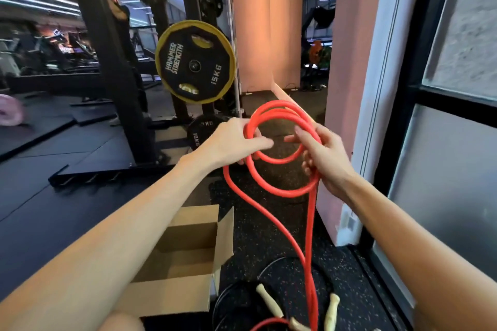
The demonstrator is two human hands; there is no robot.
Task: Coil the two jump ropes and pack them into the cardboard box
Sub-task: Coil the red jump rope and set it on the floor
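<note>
A red jump rope [279, 191] is held up in front of me in several loops. My right hand [326, 161] grips the right side of the coil. My left hand [236, 140] pinches its left side. Two strands of the red rope hang down to the floor. An open, empty cardboard box [199, 236] stands on the floor below my left forearm. A black jump rope [242, 290] with pale wooden handles [269, 301] lies loose on the floor to the right of the box.
A black power rack holds a yellow-rimmed 15 kg plate [195, 62], with a 10 kg plate [199, 134] leaning at its foot. A pink pillar [338, 88] and a glass door [443, 169] stand close on the right. Dark rubber mats cover the floor.
</note>
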